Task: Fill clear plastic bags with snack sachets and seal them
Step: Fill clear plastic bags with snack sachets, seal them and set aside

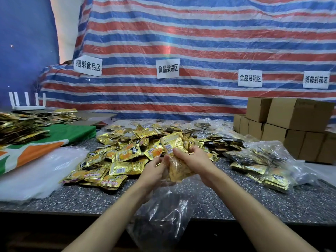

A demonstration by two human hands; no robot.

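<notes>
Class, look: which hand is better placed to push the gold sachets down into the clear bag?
Probably the right hand: it grips the sachet bundle higher up, while the left hand sits lower at the mouth of the clear bag, seemingly holding it open.

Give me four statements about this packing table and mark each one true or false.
1. The right hand grips a stack of gold sachets. True.
2. The cardboard boxes stand at the table's left end. False: they stand at its right end.
3. The left hand holds a clear bag that hangs past the table edge. True.
4. The loose sachet pile lies inside a box. False: it lies straight on the speckled table.
</notes>
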